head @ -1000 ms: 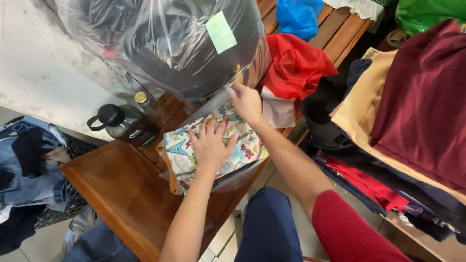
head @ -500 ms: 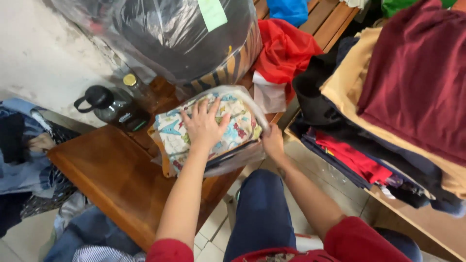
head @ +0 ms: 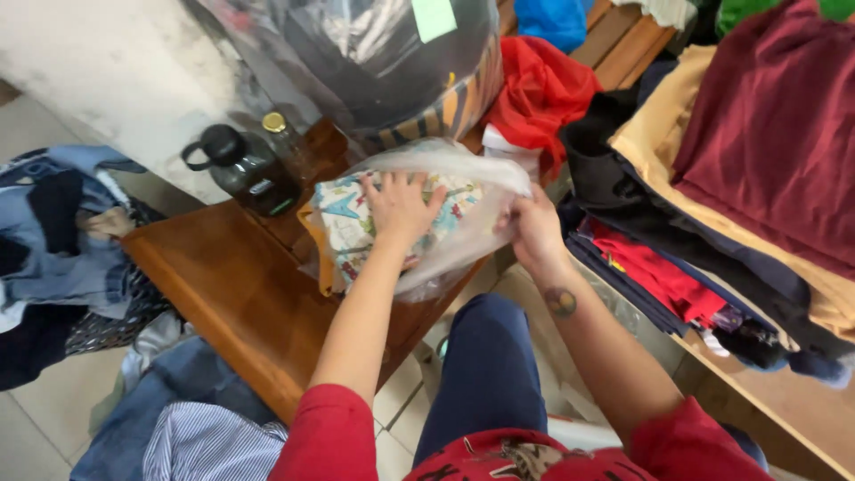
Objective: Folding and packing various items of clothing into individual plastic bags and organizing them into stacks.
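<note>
Clear plastic bag (head: 463, 223) on the wooden worktop (head: 223, 285) holds a folded patterned cloth (head: 352, 227). My left hand (head: 401, 207) lies flat and spread on it; my right hand (head: 533, 230) pinches the bag's edge at 3 o'clock. A dark jug (head: 245, 169) stands at 9 o'clock, a big filled bag (head: 392, 62) at 12.
</note>
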